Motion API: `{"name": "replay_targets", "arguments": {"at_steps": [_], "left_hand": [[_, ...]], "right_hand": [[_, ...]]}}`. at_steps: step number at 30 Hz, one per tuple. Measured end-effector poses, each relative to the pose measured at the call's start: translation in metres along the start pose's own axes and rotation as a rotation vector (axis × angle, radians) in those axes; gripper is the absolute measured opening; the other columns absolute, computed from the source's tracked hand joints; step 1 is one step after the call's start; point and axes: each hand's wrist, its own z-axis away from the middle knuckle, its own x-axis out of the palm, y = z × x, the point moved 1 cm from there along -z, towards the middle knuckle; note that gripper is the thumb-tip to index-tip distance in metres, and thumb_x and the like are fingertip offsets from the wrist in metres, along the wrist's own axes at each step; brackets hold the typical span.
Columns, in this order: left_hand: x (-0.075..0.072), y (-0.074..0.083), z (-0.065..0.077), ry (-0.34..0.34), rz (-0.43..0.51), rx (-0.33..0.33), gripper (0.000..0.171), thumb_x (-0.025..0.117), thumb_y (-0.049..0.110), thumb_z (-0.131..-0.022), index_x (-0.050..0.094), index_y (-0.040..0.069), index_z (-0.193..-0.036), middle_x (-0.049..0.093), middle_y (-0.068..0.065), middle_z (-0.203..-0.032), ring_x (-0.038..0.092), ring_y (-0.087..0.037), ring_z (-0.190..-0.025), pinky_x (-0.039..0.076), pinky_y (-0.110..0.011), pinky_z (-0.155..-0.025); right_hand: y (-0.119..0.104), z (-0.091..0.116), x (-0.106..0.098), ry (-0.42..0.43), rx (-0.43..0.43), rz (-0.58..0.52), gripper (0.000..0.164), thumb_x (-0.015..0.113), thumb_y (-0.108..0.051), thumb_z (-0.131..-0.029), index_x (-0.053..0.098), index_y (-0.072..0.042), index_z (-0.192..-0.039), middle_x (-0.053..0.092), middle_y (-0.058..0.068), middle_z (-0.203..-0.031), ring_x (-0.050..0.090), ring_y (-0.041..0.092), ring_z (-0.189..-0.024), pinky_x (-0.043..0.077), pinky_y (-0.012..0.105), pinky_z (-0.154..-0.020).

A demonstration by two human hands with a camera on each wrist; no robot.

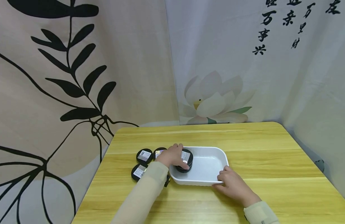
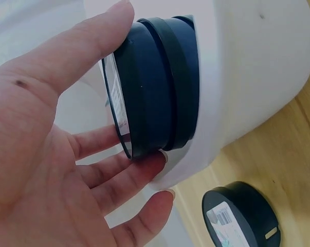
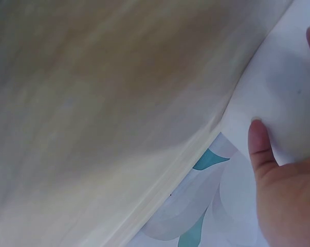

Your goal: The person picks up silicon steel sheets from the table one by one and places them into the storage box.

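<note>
My left hand (image 1: 172, 156) grips a flat, round black container (image 1: 187, 155) with a white label, thumb on one side and fingers on the other. It is at the left end of a white tray (image 1: 207, 168); a second black rim shows right beneath it. In the left wrist view, the container (image 2: 149, 87) sits between thumb and fingertips, partly behind the tray's wall. At the tray's near right corner my right hand (image 1: 234, 185) holds the rim. The thumb of the right hand (image 3: 288, 195) lies against the white wall in the right wrist view.
Left of the tray, several more labelled round black containers lie on the wooden table (image 1: 259, 149), among them one at the back (image 1: 144, 155) and one nearer (image 1: 139, 172). Another (image 1: 167, 181) is mostly hidden by the left forearm. Printed curtains (image 1: 139, 62) hang behind the table.
</note>
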Motion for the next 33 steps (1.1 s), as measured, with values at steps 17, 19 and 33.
{"name": "replay_targets", "arguments": {"at_steps": [17, 19, 33], "left_hand": [[-0.0007, -0.0020, 0.0046, 0.008, -0.013, 0.010, 0.104, 0.079, 0.055, -0.058, 0.030, 0.019, -0.142, 0.036, -0.012, -0.136, 0.044, -0.028, -0.114, 0.041, -0.050, -0.086], [-0.0009, -0.0018, 0.0057, 0.012, -0.016, 0.016, 0.104, 0.080, 0.054, -0.058, 0.029, 0.021, -0.143, 0.035, -0.012, -0.137, 0.043, -0.028, -0.115, 0.041, -0.050, -0.086], [0.0048, -0.0055, 0.0087, 0.073, -0.037, 0.078, 0.100, 0.081, 0.050, -0.059, 0.031, 0.022, -0.141, 0.039, -0.010, -0.132, 0.041, -0.026, -0.114, 0.041, -0.048, -0.086]], "right_hand": [[0.0000, -0.0024, -0.0007, -0.012, 0.015, 0.004, 0.027, 0.072, -0.044, -0.073, 0.055, -0.027, -0.061, 0.038, -0.021, -0.062, 0.032, 0.006, -0.068, 0.034, 0.021, -0.058], [-0.0004, -0.0022, -0.0004, -0.012, 0.013, 0.000, 0.026, 0.072, -0.044, -0.073, 0.056, -0.027, -0.062, 0.038, -0.021, -0.063, 0.033, 0.006, -0.068, 0.034, 0.021, -0.059], [-0.0019, -0.0007, -0.0012, -0.017, 0.024, 0.000, 0.026, 0.072, -0.043, -0.073, 0.056, -0.026, -0.062, 0.039, -0.021, -0.063, 0.033, 0.006, -0.068, 0.035, 0.021, -0.059]]}}
